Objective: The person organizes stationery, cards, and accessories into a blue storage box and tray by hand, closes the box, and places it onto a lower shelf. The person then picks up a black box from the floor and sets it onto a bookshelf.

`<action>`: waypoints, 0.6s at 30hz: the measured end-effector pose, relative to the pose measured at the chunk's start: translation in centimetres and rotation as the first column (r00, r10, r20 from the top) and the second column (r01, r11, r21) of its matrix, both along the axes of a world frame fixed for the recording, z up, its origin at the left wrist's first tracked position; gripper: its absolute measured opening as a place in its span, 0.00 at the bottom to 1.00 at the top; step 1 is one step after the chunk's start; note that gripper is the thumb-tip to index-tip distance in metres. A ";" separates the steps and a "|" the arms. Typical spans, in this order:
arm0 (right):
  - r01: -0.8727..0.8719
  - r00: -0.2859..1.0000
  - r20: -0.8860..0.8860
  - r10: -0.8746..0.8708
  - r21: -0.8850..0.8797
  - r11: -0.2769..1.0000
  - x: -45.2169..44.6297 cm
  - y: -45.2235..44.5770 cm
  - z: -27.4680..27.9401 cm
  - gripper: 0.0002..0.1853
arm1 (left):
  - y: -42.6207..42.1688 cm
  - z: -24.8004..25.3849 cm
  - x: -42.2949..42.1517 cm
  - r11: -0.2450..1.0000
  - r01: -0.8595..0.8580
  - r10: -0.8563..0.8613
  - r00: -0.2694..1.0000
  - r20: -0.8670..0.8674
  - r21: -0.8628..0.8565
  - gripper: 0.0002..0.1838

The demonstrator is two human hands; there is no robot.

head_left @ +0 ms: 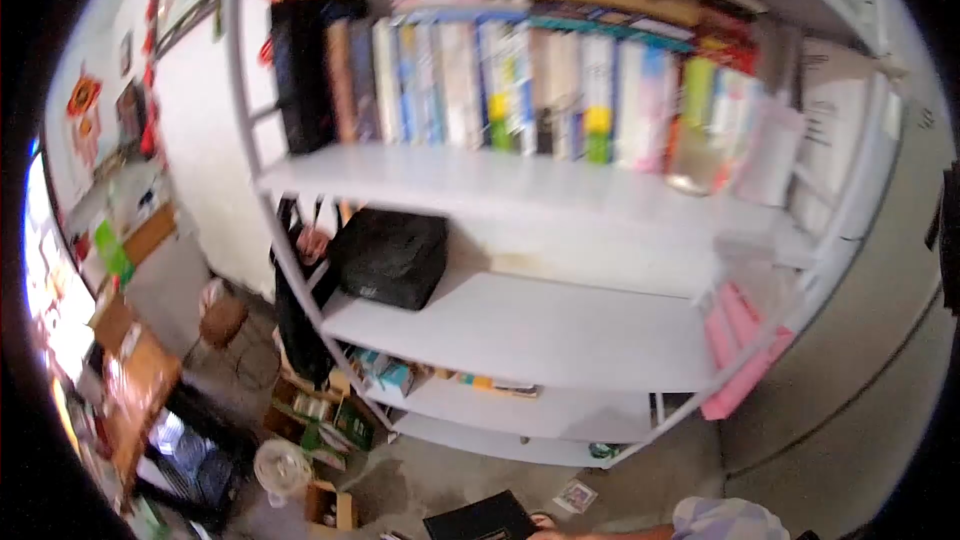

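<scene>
At the bottom edge, my right hand [547, 532] grips the right end of a flat black object [482, 519], perhaps a book or a case. Only part of the hand shows, its forearm reaching in from a pale patterned sleeve [728, 518]. The lower part of the black object is cut off by the frame. My left hand is out of view. Ahead stands a grey-white shelf unit [560, 180] with a row of upright books [540, 90] on an upper board. A black bag [390, 255] rests on the board below.
Pink folders [742, 350] hang at the shelf's right side. A small card or packet [575, 496] lies on the floor. Cardboard boxes [330, 506] and a pale round container [282, 468] stand lower left, near a wooden table [140, 380]. Small boxes [390, 375] sit on a lower shelf.
</scene>
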State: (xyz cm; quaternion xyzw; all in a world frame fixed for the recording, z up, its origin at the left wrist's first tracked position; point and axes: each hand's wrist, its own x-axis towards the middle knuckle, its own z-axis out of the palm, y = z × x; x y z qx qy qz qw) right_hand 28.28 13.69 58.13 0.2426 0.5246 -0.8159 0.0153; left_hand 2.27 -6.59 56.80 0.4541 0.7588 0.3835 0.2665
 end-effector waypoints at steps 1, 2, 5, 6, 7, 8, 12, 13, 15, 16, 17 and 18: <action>0.061 0.998 0.029 -0.058 -0.101 0.993 0.1 0.9 4.2 0.20 | 1.1 3.3 -1.1 1.000 -0.005 0.005 1.000 -0.011 0.010 0.12; 0.119 0.993 0.035 -0.115 -0.176 0.977 0.7 2.1 8.1 0.21 | 2.0 6.1 -1.8 1.000 -0.004 0.004 1.000 -0.020 0.022 0.12; 0.275 0.956 -0.017 -0.293 -0.296 0.915 3.0 4.4 16.8 0.22 | 5.9 12.1 -2.1 0.998 0.022 -0.021 0.999 -0.027 0.065 0.12; 0.324 0.934 -0.045 -0.355 -0.314 0.892 3.8 5.2 18.9 0.22 | 7.3 13.2 -1.6 0.996 0.035 -0.034 0.999 -0.018 0.082 0.13; 0.369 0.908 -0.072 -0.413 -0.329 0.869 4.5 6.0 20.8 0.23 | 8.8 14.0 -1.2 0.995 0.046 -0.046 0.999 -0.006 0.093 0.13; 0.407 0.880 -0.098 -0.464 -0.346 0.846 5.6 6.5 22.5 0.23 | 9.8 14.2 -0.3 0.994 0.062 -0.064 0.998 0.009 0.095 0.13; 0.635 0.729 -0.180 -0.660 -0.182 0.751 11.8 10.3 27.5 0.20 | 15.0 13.6 4.2 0.989 0.115 -0.122 0.990 0.071 0.097 0.14; 0.676 0.673 -0.190 -0.715 -0.233 0.699 13.4 11.2 27.4 0.21 | 15.8 12.9 5.5 0.989 0.125 -0.132 0.988 0.085 0.084 0.14; 0.674 0.575 -0.180 -0.798 -0.450 0.587 16.3 12.8 31.9 0.22 | 17.3 10.9 8.0 0.987 0.154 -0.159 0.980 0.123 0.048 0.15; 0.678 0.538 -0.275 -0.797 -0.421 0.602 17.8 14.1 32.6 0.21 | 17.8 9.6 9.2 0.985 0.171 -0.174 0.975 0.141 0.029 0.15; 0.681 0.499 -0.368 -0.785 -0.393 0.618 19.3 15.1 33.0 0.20 | 18.1 8.4 10.1 0.983 0.184 -0.182 0.971 0.157 0.003 0.15; 0.730 0.455 -0.368 -0.811 -0.367 0.576 20.4 16.0 33.9 0.21 | 18.1 7.0 11.0 0.981 0.192 -0.185 0.968 0.171 -0.024 0.15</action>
